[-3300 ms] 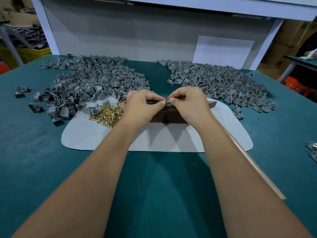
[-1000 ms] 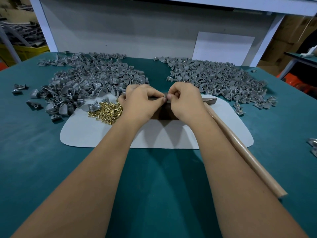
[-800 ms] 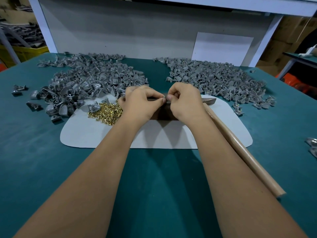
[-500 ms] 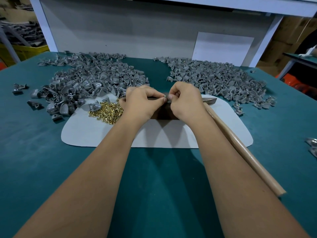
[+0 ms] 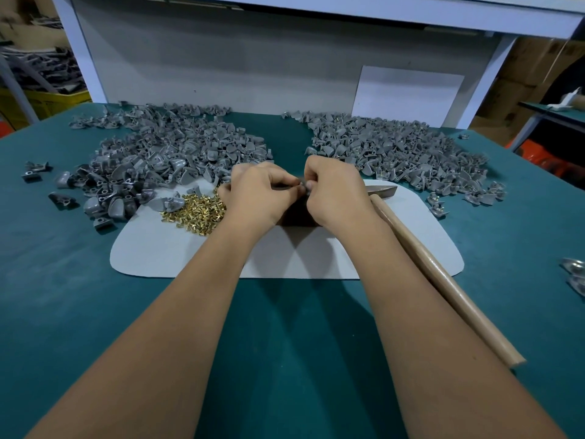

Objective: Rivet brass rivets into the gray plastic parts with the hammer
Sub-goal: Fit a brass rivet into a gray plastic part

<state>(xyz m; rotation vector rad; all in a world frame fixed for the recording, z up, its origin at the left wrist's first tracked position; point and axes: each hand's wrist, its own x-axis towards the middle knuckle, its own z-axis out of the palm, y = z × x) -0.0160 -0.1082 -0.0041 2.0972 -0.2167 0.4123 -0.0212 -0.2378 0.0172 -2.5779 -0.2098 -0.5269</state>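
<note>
My left hand and my right hand meet fingertip to fingertip over a dark brown block on the pale mat. Between the fingertips sits a small gray plastic part, mostly hidden; whether a rivet is in it I cannot tell. A heap of brass rivets lies just left of my left hand. The hammer rests on the mat under my right forearm, its metal head beside the block and its wooden handle running toward the near right.
A large pile of gray plastic parts fills the back left and another gray pile the back right of the green table. Loose parts lie far left. Metal pieces sit at the right edge. A gray back panel closes the far side.
Both hands stay pinched together over the block. Since 3.3 s ago the brass rivet seen between the fingertips has gone out of sight; otherwise only small finger shifts.
</note>
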